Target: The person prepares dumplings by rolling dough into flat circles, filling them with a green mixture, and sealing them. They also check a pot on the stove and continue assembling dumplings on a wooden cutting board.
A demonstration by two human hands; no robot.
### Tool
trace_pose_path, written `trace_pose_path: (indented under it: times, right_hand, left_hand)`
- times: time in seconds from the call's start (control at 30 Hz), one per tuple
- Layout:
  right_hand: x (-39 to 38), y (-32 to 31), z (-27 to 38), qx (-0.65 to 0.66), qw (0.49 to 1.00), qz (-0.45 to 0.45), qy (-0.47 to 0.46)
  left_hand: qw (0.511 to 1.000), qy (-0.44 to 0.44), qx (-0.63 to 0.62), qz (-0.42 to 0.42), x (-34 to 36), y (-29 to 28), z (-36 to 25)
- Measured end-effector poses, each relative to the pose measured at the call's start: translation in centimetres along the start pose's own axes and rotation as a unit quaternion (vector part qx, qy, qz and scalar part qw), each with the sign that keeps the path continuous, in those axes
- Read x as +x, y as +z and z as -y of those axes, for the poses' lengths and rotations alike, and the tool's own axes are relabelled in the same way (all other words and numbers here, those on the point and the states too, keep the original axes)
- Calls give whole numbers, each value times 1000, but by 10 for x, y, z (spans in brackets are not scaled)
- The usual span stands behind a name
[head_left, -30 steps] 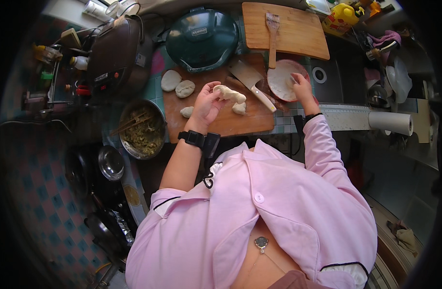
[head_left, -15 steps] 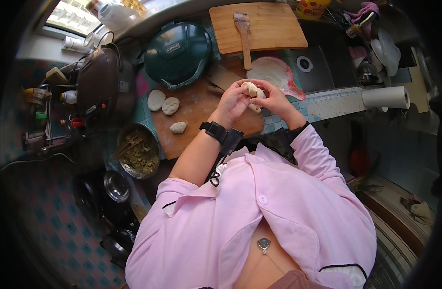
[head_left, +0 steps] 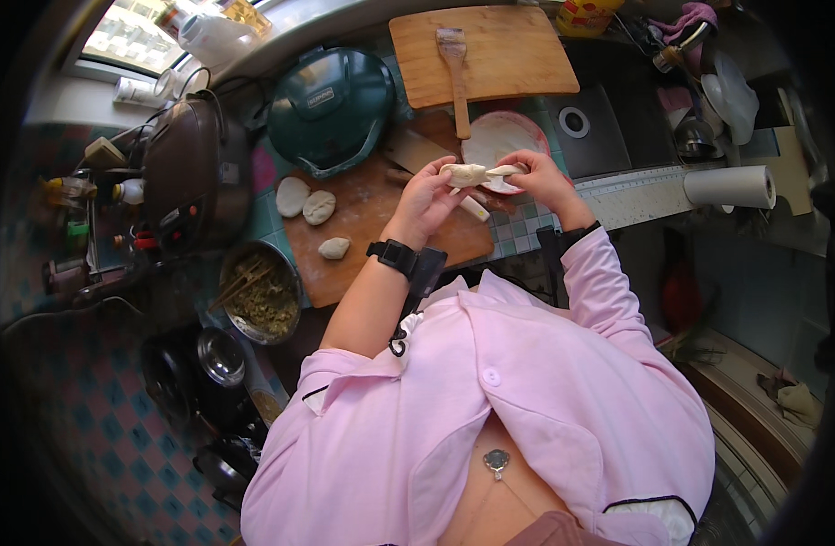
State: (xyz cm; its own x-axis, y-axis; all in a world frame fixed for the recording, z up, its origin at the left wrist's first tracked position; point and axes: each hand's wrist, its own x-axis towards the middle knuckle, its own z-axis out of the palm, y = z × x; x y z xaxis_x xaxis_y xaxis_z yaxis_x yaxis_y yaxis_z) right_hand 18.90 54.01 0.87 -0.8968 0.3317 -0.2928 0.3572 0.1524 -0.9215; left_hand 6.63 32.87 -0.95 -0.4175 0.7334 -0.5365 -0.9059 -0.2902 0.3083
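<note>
A pale lump of dough (head_left: 466,174) is stretched between my hands above the front of a brown cutting board (head_left: 367,232). My left hand (head_left: 421,204) grips its thicker end between thumb and fingers. With the fingertips of my right hand (head_left: 545,187) I pinch the drawn-out end, which thins to a narrow neck. Two flattened dough rounds (head_left: 293,197) and a smaller dough piece (head_left: 334,247) lie on the board to the left. Behind my left hand is a wide cleaver blade (head_left: 419,148). Just beyond the dough sits a red-rimmed dish (head_left: 499,135) with white inside.
A steel bowl of greenish filling (head_left: 263,305) with chopsticks stands at the left. Beyond the board is a dark green lidded appliance (head_left: 331,109). Farther back lies a light wooden board (head_left: 522,55) with a brush (head_left: 458,77). A sink (head_left: 599,127) and paper roll (head_left: 728,185) are at right.
My right hand has moved away to the right from my left, drawing the dough out into a longer piece with a thin neck. Before, both hands were close together around it.
</note>
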Motion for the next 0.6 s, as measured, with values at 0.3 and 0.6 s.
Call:
trace_pose_path:
  times: [0.3,0.6]
  right_hand:
    - [69,-16,-16,-253,958,-114,-78]
    - [97,8,-38,-202,977,-62,12]
  left_hand:
    - [995,78,-61,-29,-18,-41,-37]
    - [997,55,-38,-32,-22,-23,-27]
